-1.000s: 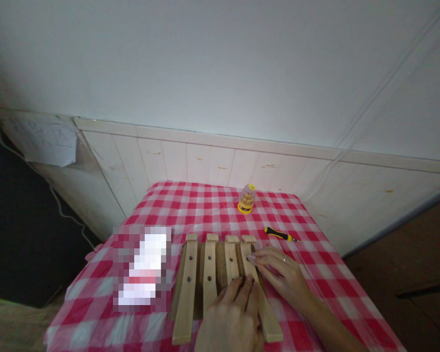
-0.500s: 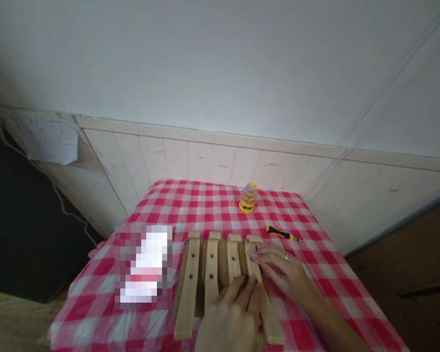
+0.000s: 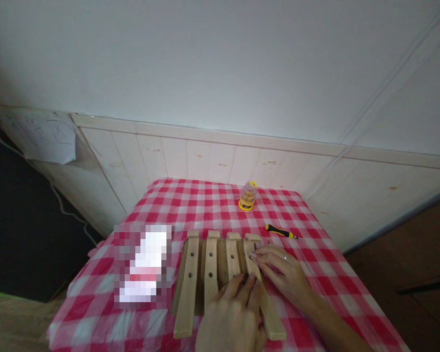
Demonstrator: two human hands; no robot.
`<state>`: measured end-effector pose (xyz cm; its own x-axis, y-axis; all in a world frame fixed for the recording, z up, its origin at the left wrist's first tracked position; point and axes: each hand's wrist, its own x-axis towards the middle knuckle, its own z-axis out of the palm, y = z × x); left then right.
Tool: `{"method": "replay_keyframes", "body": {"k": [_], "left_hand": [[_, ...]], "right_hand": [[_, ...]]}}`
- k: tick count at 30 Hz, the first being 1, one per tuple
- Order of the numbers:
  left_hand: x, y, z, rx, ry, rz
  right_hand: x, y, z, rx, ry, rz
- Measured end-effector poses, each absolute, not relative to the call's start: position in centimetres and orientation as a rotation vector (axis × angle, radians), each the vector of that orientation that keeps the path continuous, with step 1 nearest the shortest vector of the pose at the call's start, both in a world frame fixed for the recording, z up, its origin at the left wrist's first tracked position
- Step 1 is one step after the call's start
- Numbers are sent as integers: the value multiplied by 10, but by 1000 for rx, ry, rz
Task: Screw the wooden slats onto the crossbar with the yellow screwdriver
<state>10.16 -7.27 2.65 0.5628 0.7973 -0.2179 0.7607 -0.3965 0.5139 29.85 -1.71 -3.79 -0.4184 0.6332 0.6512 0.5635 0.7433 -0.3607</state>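
Observation:
Several pale wooden slats (image 3: 210,266) with hooked far ends and dark screw heads or holes lie side by side across darker wooden boards (image 3: 223,261). My left hand (image 3: 231,313) rests palm down over the right half. Its curled fingertips press on the rightmost slat (image 3: 272,320) and hide that slat's lower hole and part of the slat beside it. My right hand (image 3: 282,271), with a ring on one finger, reaches in from the right. Thumb and fingertips are pinched together at a small dark screw (image 3: 251,257) near the far end of the rightmost slat.
A yellow-and-black screwdriver (image 3: 279,231) lies beyond my right hand. Farther back stands a clear, yellow-based case of bits (image 3: 247,196). A blurred-out white sheet (image 3: 150,261) lies left of the slats. The red-and-white checked tablecloth (image 3: 190,200) reaches the panelled wall (image 3: 198,156).
Both hands stay in nearly the same places, with only slight finger movement. The whole view has shifted very slightly; the slats and tools keep their positions on the table.

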Motion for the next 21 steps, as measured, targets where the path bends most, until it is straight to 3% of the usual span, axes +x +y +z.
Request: {"method": "replay_keyframes", "body": {"k": [21], "left_hand": [[103,-72,33,2213,1262,37]], "right_hand": [[294,-21,-47,-929,-2068,12]]}}
